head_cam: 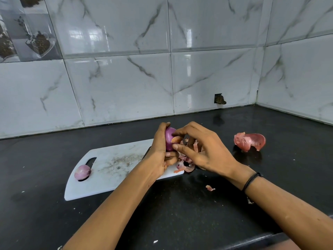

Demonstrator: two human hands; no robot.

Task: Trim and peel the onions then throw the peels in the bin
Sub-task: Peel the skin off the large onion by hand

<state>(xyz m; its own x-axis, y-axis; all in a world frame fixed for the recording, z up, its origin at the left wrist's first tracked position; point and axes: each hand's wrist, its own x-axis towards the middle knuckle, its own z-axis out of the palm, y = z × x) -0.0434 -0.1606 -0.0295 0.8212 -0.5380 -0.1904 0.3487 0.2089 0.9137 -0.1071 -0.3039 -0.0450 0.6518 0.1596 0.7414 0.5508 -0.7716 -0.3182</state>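
Note:
My left hand (159,150) grips a purple onion (169,138) upright above the right end of the white cutting board (108,170). My right hand (201,148) pinches a strip of peel (175,139) at the onion's side, thumb and fingers closed on it. Loose pink peels (185,164) lie heaped under my hands at the board's right edge. A second onion (82,172), peeled and pale purple, rests on the board's left end by the handle slot. No bin is in view.
A large pink onion skin (249,141) lies on the black counter (180,213) to the right. One small peel scrap (210,188) lies in front of the board. Marble-tiled walls (126,83) close off the back and right side.

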